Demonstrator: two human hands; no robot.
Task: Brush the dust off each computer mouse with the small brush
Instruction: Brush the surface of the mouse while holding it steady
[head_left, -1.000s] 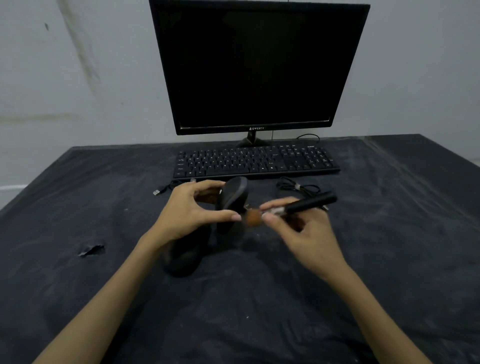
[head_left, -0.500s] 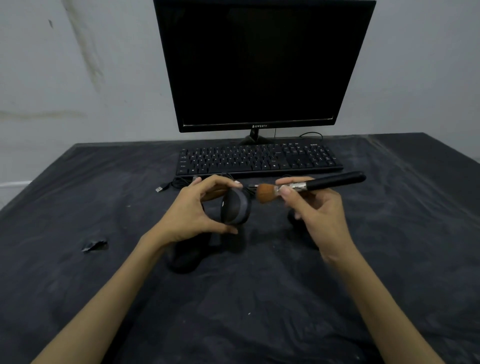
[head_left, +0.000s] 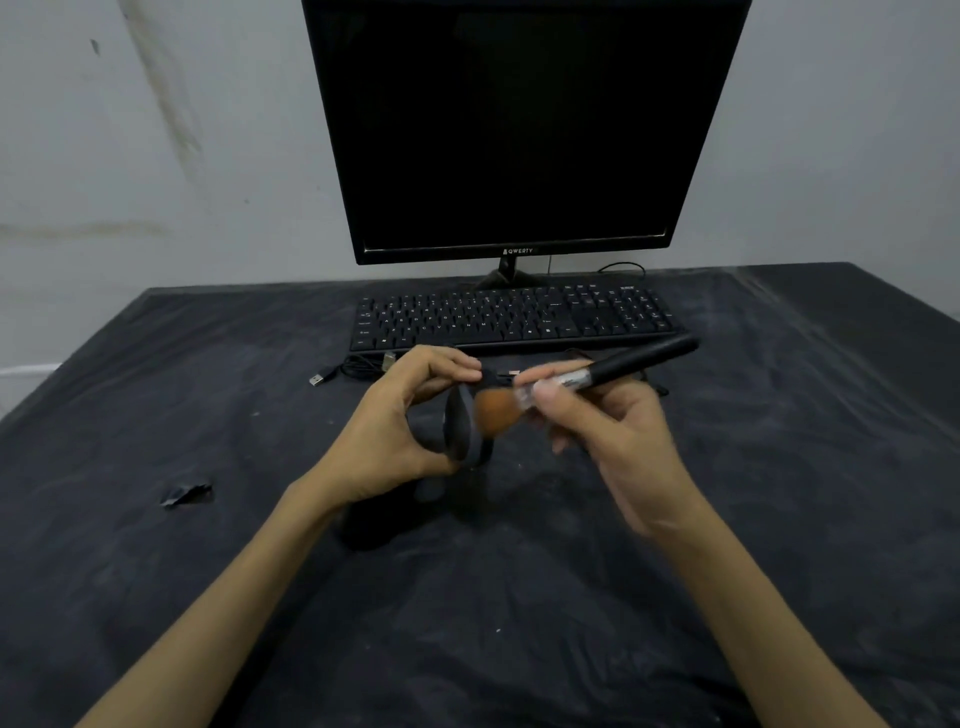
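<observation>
The left hand (head_left: 395, 426) pinches a black computer mouse (head_left: 462, 428) upright above the tabletop (head_left: 779, 519); the right hand (head_left: 618, 436) grips the small brush (head_left: 587, 382), whose bristles meet the mouse from three o'clock, handle trailing toward two o'clock.

Left hand (head_left: 400, 431) pinching upright black mouse (head_left: 460, 428), right hand (head_left: 618, 436) with brush (head_left: 582, 382), bristles against it.

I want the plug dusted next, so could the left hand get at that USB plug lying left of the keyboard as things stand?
Probably not at once: the left hand holds the mouse up for the brush. The USB plug lies bare on the table, nothing between them, so it could reach once freed.
</observation>
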